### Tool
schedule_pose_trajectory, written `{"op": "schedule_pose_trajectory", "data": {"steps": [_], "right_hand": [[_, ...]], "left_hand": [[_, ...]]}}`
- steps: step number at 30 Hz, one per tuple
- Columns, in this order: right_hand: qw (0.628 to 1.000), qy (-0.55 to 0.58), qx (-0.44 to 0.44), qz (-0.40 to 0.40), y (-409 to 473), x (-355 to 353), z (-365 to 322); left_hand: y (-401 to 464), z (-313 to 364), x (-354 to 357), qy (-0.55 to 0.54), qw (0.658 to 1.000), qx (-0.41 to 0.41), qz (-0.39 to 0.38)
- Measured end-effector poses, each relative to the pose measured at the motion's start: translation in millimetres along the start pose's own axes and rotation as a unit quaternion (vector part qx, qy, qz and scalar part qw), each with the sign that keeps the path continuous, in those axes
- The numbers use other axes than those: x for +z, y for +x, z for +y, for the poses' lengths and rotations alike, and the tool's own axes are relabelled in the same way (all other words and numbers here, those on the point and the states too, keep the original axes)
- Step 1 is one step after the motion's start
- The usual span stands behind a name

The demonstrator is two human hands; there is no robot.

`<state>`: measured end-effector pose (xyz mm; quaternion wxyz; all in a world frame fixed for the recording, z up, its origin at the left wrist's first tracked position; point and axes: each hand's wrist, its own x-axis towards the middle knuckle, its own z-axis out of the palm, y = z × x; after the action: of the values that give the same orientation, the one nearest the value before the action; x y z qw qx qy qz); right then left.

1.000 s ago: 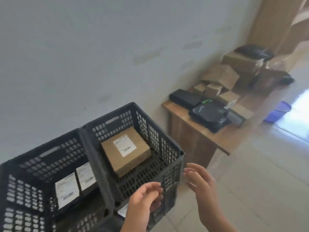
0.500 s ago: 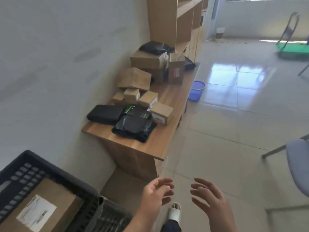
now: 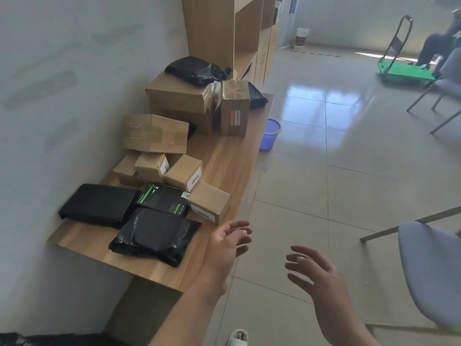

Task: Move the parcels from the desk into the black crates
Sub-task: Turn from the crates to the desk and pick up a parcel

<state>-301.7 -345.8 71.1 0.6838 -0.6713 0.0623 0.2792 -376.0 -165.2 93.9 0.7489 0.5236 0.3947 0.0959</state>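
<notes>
A grey wall [image 3: 74, 71] meets a glossy tiled floor [image 3: 349, 171] (window light reflecting), with wooden shelving [image 3: 224, 28], grey chairs [image 3: 431, 270] and a green trolley [image 3: 404, 71].

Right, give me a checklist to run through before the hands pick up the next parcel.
1. Left hand free: ok, fingers relaxed, holds nothing.
2. Right hand free: ok, open and empty.
3. Parcels left on the desk: ok, many remain.
4. Nearest parcel reachable: ok, the black bag parcel lies by the left hand, nothing on top.
5. Crate has room: cannot tell, crates mostly out of view.
</notes>
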Motion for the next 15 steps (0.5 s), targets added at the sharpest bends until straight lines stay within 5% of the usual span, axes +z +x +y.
{"op": "schedule_pose_trajectory", "data": {"steps": [6, 15], "right_hand": [[0.999, 0.024, 0.035, 0.003, 84.8, 3.1, -23.2], [0.994, 0.028, 0.043, -0.1, 261.5, 15.2, -110.0]], "left_hand": [[60.1, 14.8, 26.8, 0.009, 0.999, -0.03, 0.02], [185.2, 60.7, 82.1, 0.022, 0.994, -0.032, 0.105]]}}
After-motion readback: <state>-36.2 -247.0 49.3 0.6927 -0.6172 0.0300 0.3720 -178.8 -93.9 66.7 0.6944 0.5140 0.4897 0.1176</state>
